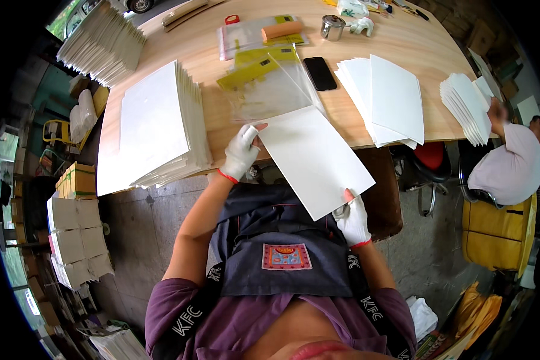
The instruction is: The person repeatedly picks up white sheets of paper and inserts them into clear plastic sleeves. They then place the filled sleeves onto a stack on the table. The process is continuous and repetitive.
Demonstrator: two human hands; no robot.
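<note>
A white rectangular board is held at a tilt over the table's front edge and my lap. My left hand, in a white glove with bare fingertips, is closed on its upper left corner. Its lower right corner is gripped by my right hand, gloved the same way, thumb on top and fingers hidden below. Just beyond the board lie clear plastic bags with yellow bands. To the left stands a tall stack of white boards that look wrapped in clear plastic. Fanned white boards rest on the right.
A black phone lies beside the bags. Farther back are an orange roll, a metal tin and a white glove. Another stack stands far left. At the right, a person sits by more white boards.
</note>
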